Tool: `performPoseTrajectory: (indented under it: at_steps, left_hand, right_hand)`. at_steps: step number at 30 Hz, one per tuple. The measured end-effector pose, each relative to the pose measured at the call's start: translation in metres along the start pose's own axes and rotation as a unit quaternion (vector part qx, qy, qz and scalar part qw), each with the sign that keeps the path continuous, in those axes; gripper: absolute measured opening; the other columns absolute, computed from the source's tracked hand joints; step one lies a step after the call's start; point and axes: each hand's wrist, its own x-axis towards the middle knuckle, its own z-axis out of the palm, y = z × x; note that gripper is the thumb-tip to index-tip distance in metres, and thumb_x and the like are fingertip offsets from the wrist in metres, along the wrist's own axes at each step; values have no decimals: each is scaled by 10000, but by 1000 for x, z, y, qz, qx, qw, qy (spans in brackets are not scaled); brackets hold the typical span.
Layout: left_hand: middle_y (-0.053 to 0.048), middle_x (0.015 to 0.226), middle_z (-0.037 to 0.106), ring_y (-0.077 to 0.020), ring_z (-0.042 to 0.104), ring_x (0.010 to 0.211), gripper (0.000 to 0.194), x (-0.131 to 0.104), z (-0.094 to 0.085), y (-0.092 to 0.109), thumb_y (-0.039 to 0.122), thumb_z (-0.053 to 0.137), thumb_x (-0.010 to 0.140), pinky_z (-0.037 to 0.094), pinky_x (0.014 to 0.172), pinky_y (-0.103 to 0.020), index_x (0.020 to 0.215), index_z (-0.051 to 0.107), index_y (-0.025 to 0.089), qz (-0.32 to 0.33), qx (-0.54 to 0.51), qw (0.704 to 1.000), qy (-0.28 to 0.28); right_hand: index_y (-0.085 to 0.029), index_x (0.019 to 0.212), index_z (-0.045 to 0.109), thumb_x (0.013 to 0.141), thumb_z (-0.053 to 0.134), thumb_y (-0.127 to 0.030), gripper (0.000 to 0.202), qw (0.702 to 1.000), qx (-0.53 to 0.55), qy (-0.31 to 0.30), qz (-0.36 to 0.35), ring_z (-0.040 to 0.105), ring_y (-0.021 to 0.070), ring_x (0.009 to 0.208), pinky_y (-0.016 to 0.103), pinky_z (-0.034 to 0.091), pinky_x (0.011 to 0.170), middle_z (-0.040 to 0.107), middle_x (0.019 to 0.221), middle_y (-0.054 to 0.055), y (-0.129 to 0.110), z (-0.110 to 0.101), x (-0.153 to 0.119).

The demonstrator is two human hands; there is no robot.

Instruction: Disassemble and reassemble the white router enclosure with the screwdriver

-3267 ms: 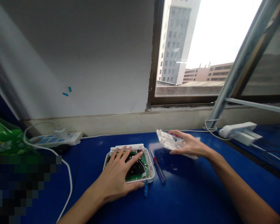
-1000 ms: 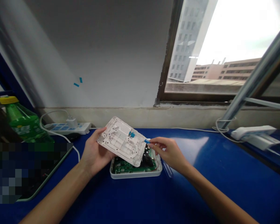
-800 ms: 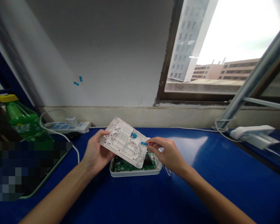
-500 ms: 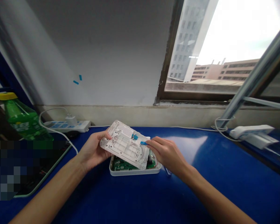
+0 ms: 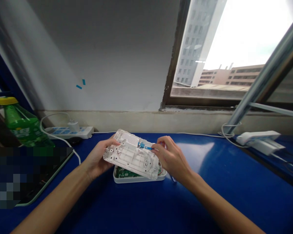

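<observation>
My left hand grips the left end of a white perforated plastic cover, thumb on its ribbed inner face. The cover is tilted above a shallow white case that holds a green circuit board. A small blue strip is pinched between the thumb and fingers of my right hand, at the cover's upper right edge. Its left end meets or overlaps a blue piece on the cover. Whether they are joined cannot be told. A thin dark object lies partly hidden by my right wrist.
A green bottle with a yellow cap stands at the left. Power strips with white cables lie at the back left and right. A metal pole rises at the right, by the window. Two blue strips are on the wall.
The blue strip in my right hand has moved left, up to the blue piece on the cover. The cover is tilted slightly differently, and the fingers of my right hand are more raised and bent.
</observation>
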Motion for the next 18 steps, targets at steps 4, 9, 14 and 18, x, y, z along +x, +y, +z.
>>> performPoseTrajectory:
  at_steps: [4,9,14,18]
  left_hand:
    - [-137,840,771,-229,720,566,482,1,2,-6,13,618,704,578,534,-281,1184,653,53,0,-8,1000,-23]
    - [-148,874,772,-247,738,614,526,4,-1,-6,26,620,729,591,565,-297,1254,624,46,10,16,999,-50]
    - [-149,988,768,-247,752,719,577,2,-3,-6,30,628,753,601,618,-291,1327,593,81,41,46,996,-63]
    - [-134,1060,758,-240,755,772,625,-1,-1,-6,32,612,765,597,628,-278,1381,569,134,52,50,995,-73]
  right_hand:
    - [-164,907,675,987,572,-185,132,1000,-10,-9,-12,560,225,886,384,511,789,609,1024,120,2,2,0]
    - [-146,854,672,978,593,-166,148,1000,13,20,-11,561,219,878,367,509,762,613,1018,124,3,8,-2]
    - [-151,900,693,981,598,-173,127,999,-9,23,-48,565,210,871,347,504,738,628,1016,114,3,4,-3]
    - [-135,921,697,1003,566,-194,165,993,-65,-5,-99,582,218,862,345,500,699,654,1025,122,4,-1,-3]
